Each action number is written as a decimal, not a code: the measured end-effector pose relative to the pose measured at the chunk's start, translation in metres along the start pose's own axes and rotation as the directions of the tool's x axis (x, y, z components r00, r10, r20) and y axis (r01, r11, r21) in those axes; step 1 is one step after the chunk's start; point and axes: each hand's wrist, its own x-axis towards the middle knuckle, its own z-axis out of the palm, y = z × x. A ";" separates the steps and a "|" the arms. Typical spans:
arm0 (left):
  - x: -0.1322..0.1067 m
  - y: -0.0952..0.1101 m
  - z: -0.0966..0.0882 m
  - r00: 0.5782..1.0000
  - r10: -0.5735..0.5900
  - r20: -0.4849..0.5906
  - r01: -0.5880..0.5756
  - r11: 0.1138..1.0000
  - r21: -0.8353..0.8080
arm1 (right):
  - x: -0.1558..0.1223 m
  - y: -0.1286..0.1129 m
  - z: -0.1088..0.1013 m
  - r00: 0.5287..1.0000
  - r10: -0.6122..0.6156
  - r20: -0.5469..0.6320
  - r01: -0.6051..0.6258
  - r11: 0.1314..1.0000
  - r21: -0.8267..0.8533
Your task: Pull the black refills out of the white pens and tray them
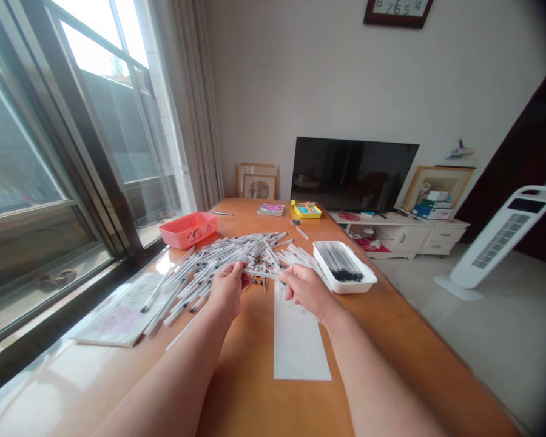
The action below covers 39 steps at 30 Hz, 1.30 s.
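Note:
A thin white pen [261, 274] spans the gap between my left hand [227, 290] and my right hand [307, 292], and both hands pinch it. Just behind and beside them lies a large loose heap of white pens [218, 267] on the wooden table [250, 388]. To the right stands a white rectangular tray [346, 286] holding a bundle of black-tipped refills [341, 264]. A white paper strip [298, 346] lies flat under and in front of my right hand.
An orange plastic box [188, 229] stands by the window. Papers [122, 309] lie at the table's left edge. A yellow box [307, 210], a booklet [270, 209] and a stray pen [301, 233] lie at the far end. The table's right edge drops to a tiled floor.

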 end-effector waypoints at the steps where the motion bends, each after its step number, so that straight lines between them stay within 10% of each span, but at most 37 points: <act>1: 0.002 0.001 -0.001 1.000 0.003 -0.014 -0.003 1.000 -0.011 | 0.000 0.000 -0.003 1.000 0.021 -0.001 -0.021 1.000 0.006; 6: 0.000 0.007 0.002 1.000 0.000 -0.006 -0.001 0.999 -0.053 | 0.001 -0.001 -0.018 0.999 0.000 -0.038 0.002 0.998 0.066; 10: -0.006 0.013 0.003 0.997 0.016 -0.070 -0.013 0.999 0.035 | 0.009 0.005 -0.044 0.955 -0.044 -0.295 0.081 0.990 0.117; 16: -0.005 0.015 0.000 0.996 0.000 -0.085 0.009 0.995 0.095 | 0.021 0.031 -0.098 0.592 -0.143 -0.793 -0.012 0.983 -0.186; 20: -0.004 0.013 -0.002 0.996 -0.034 -0.082 0.045 0.991 0.125 | 0.019 0.039 -0.115 0.473 -0.136 -0.870 -0.355 0.875 -0.330; 26: -0.007 0.016 -0.004 0.996 -0.051 -0.067 0.060 0.989 0.137 | 0.018 0.041 -0.111 0.479 -0.060 -0.876 -0.585 0.722 -0.370; 39: -0.006 0.014 -0.004 0.996 -0.055 -0.067 0.064 0.987 0.145 | 0.020 0.052 -0.111 0.530 -0.049 -0.847 -0.561 0.729 -0.393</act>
